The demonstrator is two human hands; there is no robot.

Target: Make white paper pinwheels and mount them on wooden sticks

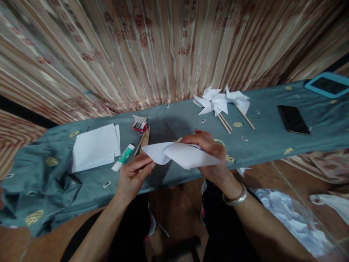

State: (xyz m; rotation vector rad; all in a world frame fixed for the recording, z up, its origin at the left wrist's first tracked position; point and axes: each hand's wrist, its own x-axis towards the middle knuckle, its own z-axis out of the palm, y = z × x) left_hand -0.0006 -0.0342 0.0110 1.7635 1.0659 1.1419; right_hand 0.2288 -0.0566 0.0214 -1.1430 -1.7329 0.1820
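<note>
A folded white paper pinwheel [188,155] is held between my two hands above the cloth-covered table. My left hand [135,172] pinches its left edge with thumb and fingers. Behind the paper, my right hand [208,149] grips the right part; some of its fingers are hidden. A short tip of a wooden stick [178,139] shows past the paper near my right fingers. Close to my left hand lie a bundle of wooden sticks [145,140], a green and white glue stick [123,157] and a small red box [140,124] of metal pins, standing open.
White paper sheets [94,147] are stacked at the left. Finished-looking pinwheels [211,102] on sticks lie at the back, with a black phone [293,119] and a blue-framed tablet [328,84] farther right. A clear bag of white paper pieces [291,218] rests on the floor.
</note>
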